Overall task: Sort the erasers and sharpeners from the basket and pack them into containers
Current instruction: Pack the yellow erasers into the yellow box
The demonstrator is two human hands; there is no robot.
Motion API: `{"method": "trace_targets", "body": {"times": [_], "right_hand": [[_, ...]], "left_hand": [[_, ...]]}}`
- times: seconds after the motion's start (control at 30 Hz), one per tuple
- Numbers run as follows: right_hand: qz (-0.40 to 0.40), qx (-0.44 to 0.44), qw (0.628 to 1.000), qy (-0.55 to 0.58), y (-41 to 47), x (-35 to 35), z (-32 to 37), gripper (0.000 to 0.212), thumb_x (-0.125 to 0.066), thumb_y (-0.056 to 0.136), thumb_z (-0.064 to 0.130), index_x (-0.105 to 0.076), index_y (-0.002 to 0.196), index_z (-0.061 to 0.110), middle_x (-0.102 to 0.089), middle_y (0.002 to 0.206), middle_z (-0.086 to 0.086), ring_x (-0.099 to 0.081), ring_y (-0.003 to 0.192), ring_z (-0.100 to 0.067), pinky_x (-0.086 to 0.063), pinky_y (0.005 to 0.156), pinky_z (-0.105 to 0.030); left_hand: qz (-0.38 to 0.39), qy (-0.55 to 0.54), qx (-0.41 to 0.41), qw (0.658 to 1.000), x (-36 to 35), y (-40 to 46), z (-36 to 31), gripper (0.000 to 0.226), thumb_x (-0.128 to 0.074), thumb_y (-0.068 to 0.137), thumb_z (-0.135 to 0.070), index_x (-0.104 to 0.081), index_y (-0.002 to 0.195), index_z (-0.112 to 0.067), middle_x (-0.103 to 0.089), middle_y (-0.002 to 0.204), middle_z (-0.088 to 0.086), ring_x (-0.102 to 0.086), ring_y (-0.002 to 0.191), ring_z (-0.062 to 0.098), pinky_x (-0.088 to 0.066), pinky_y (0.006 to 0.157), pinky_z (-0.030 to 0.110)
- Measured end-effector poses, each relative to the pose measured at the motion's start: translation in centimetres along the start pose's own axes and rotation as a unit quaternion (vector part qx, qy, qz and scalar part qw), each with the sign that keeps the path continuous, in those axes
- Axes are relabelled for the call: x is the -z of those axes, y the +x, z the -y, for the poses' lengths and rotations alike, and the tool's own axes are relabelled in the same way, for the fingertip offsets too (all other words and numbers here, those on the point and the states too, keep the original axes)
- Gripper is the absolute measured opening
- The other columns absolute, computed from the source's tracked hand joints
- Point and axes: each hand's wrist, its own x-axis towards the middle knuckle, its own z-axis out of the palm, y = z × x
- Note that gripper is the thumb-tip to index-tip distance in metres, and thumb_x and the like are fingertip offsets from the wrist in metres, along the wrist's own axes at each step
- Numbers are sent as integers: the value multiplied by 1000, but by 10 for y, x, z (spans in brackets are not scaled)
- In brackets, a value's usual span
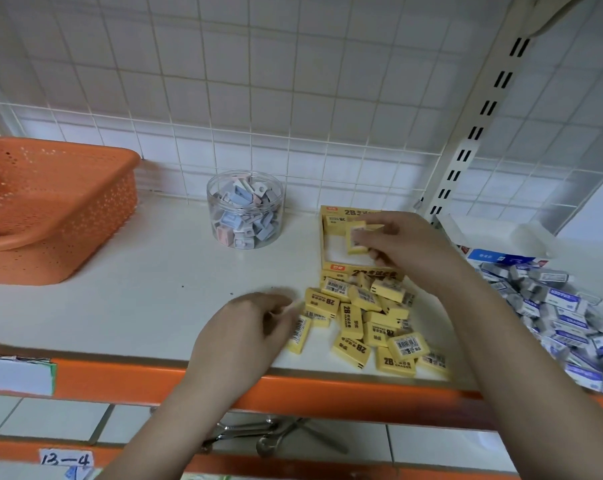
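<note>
A pile of yellow 2B erasers (373, 323) lies on the white shelf near its front edge. Behind the pile stands an open yellow carton (328, 237) with a few erasers inside. My right hand (397, 247) hovers over the carton and pinches one yellow eraser (357, 239). My left hand (248, 327) rests at the left side of the pile, fingers curled round another yellow eraser (300, 332). A clear round jar (244, 209) full of pastel sharpeners stands at the back. An orange perforated basket (50, 209) sits at the far left.
A heap of blue-and-white wrapped erasers (563, 320) lies at the right, beside an open blue-and-white box (501, 247). An orange strip (293, 389) runs along the shelf's front edge. A white wire grid covers the tiled wall. Metal spoons lie on the lower shelf (258, 434).
</note>
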Motion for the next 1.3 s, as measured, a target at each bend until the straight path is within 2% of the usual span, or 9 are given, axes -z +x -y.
{"method": "trace_targets", "body": {"times": [0.17, 0.4, 0.53, 0.7, 0.83, 0.93, 1.03, 1.13, 1.3], "right_hand": [[-70, -22, 993, 92, -18, 21, -18, 36, -67, 85, 16, -61, 120, 8, -58, 62, 1, -52, 51, -7, -46, 59, -22], [-92, -36, 981, 165, -45, 32, -35, 12, -63, 87, 11, -66, 96, 20, -55, 50, 5, -49, 47, -5, -45, 51, -14], [-99, -40, 973, 204, -58, 35, -42, 12, -63, 87, 10, -67, 93, 19, -56, 53, 2, -50, 48, -6, -47, 51, -15], [-100, -30, 971, 217, -70, 36, -51, 17, -63, 85, 5, -67, 96, 16, -56, 56, 0, -53, 50, -5, -49, 53, -13], [-107, -37, 968, 222, -78, 40, -56, 18, -63, 85, 4, -67, 94, 19, -56, 56, 0, -54, 50, -4, -50, 54, -13], [-111, -39, 968, 222, -81, 44, -59, 18, -63, 86, 4, -66, 97, 18, -55, 57, 0, -55, 51, -4, -49, 53, -13], [-116, -44, 967, 222, -81, 46, -61, 18, -63, 86, 4, -65, 98, 18, -56, 57, 0, -55, 50, -3, -50, 53, -13], [-117, -48, 967, 221, -79, 48, -62, 19, -64, 85, 4, -64, 99, 18, -58, 56, 2, -55, 50, -3, -50, 53, -13], [-111, -55, 965, 233, -73, 48, -61, 19, -64, 85, 2, -63, 102, 10, -60, 70, -7, -63, 56, -3, -51, 54, -13]], "left_hand": [[86, 47, -39, 994, 2, 6, -15, 48, -50, 75, -74, -62, 109, -42, -63, 97, -19, -58, 84, -2, -50, 71, 19], [101, 39, -28, 994, 22, 31, -26, 22, -71, 77, -28, -70, 97, -19, -64, 74, -7, -62, 73, 11, -47, 72, 20], [66, -101, -69, 990, 35, 70, -45, 23, -75, 76, -23, -63, 94, -29, -62, 79, -14, -60, 70, -5, -41, 65, 4], [93, -203, -89, 971, 3, 132, -62, 25, -76, 75, -11, -65, 91, -25, -69, 86, 0, -65, 79, 5, -49, 79, 17], [103, -199, -106, 969, -29, 161, -66, 26, -75, 74, -1, -67, 95, -15, -63, 78, -12, -56, 62, -12, -44, 66, 7], [102, -184, -109, 972, -44, 175, -65, 26, -73, 73, 4, -66, 92, -12, -67, 85, -2, -60, 67, -7, -45, 66, 7], [89, -192, -97, 973, -51, 180, -64, 29, -72, 72, 7, -63, 88, -15, -68, 92, 4, -67, 83, 12, -51, 76, 22], [95, -191, -86, 973, -54, 183, -64, 29, -71, 74, 6, -63, 89, -16, -69, 95, 4, -67, 91, 16, -52, 79, 31], [91, -180, -103, 974, -51, 188, -66, 29, -68, 78, 6, -63, 91, -18, -68, 98, 9, -64, 78, 15, -53, 72, 21]]}}
